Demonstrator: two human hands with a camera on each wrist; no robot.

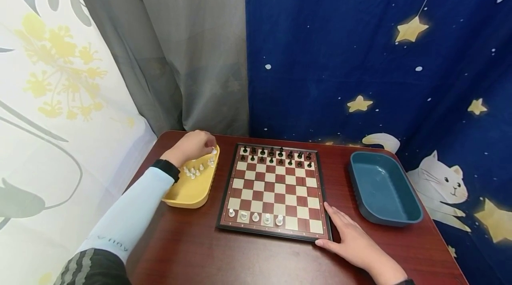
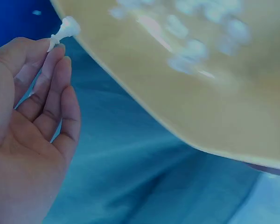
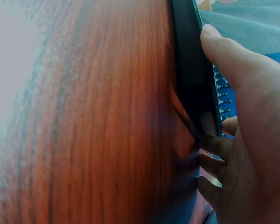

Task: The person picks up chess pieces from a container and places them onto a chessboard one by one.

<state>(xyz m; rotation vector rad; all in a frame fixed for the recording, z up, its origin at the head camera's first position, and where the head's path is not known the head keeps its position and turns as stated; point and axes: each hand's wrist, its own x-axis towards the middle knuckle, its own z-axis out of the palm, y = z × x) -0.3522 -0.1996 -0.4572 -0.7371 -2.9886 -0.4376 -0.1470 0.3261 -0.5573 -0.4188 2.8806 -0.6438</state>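
My left hand is over the far end of the yellow tray. Between thumb and fingertips it pinches a small white chess piece, tilted, whose exact kind I cannot tell. Several white chess pieces lie in the tray below. At the near right corner of the chessboard, my right hand rests with fairly straight fingers along the side and its thumb at the front edge. White pieces stand along the left part of the board's near row. Dark pieces fill the two far rows.
A blue tray stands to the right of the board, near the table's right edge. The board lies on a reddish-brown wooden table. Grey and starry blue curtains hang behind it, and a white patterned curtain at the left.
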